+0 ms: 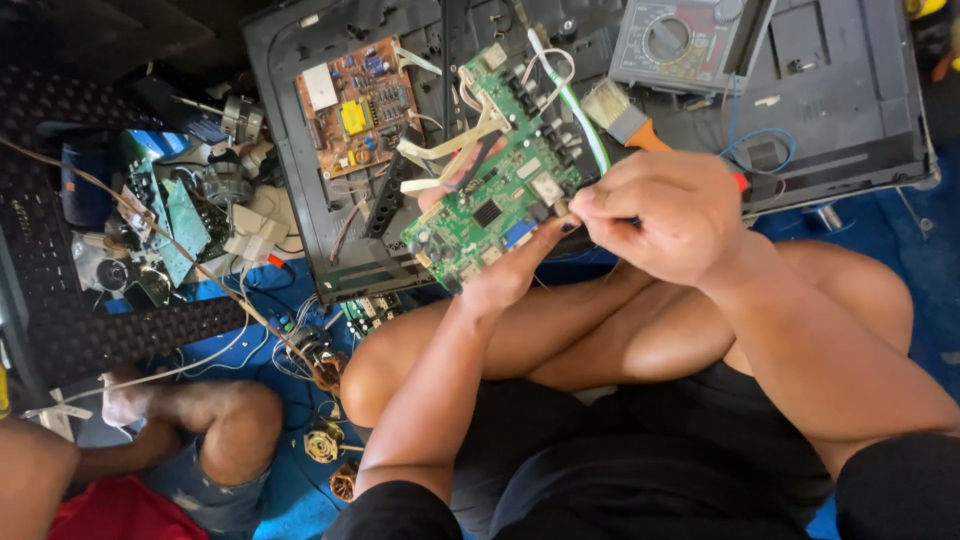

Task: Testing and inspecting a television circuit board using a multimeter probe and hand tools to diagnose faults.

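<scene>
My left hand (512, 268) grips a green circuit board (497, 185) from below, tilted up over my lap. My right hand (660, 212) is closed at the board's right edge, fingers pinching a small part or tool there; a red tip shows behind the hand. Flat ribbon cables (445, 150) and a white-green wire (575, 105) hang off the board's top. A paintbrush (622, 115) with an orange handle lies just behind my right hand.
An opened black appliance back panel (850, 110) holds an orange-brown power board (355, 105) and a grey multimeter (672, 40). A black crate (60, 330) of electronic scrap stands left. Another person's legs (200, 420) sit at lower left on the blue floor.
</scene>
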